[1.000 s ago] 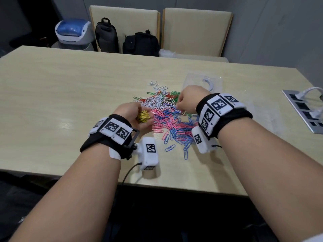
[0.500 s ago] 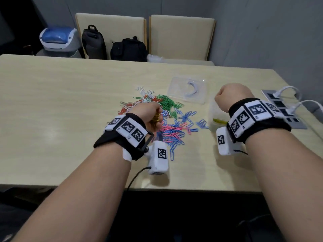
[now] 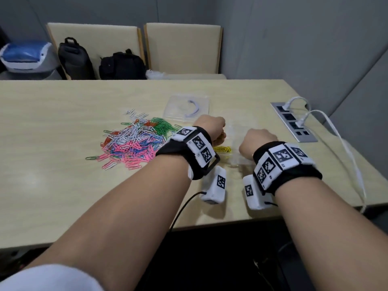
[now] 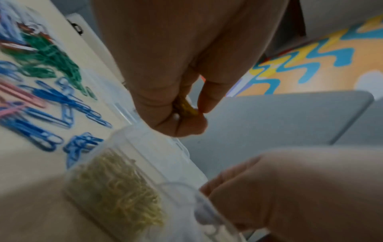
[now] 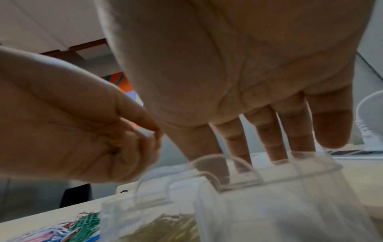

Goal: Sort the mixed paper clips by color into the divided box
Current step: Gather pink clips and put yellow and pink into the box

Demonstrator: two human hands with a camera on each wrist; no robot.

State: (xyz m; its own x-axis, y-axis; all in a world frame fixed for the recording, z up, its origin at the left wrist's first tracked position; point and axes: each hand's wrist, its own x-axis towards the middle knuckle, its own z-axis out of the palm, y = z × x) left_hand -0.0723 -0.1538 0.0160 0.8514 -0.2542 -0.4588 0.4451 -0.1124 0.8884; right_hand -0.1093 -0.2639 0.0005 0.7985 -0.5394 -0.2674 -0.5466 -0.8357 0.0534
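The table [image 3: 63, 164] spread wide under both forearms, and the mixed heap of paper clips [image 3: 134, 141] lay on it just to the left of the left hand [image 3: 210, 128]. Between the two hands stood the clear divided box [image 3: 237, 143], with a batch of yellow clips [image 3: 222, 149] lying in its compartment nearest the left wrist (the plastic is so transparent that its walls barely show from above). The left hand hung over that box with fingers curled tight round a small bunch of yellow clips [image 4: 185, 107], thumb pressed against them. The right hand [image 3: 257, 141] was beside it, its fingers [image 5: 277, 134] straight and spread, their tips touching the box's far rim; it held nothing. Half a second earlier the left hand had been at the edge of the heap with its yellow bunch, well apart from the right hand, which was raised by the box; the left hand had since crossed to the box and the two hands had come close together.
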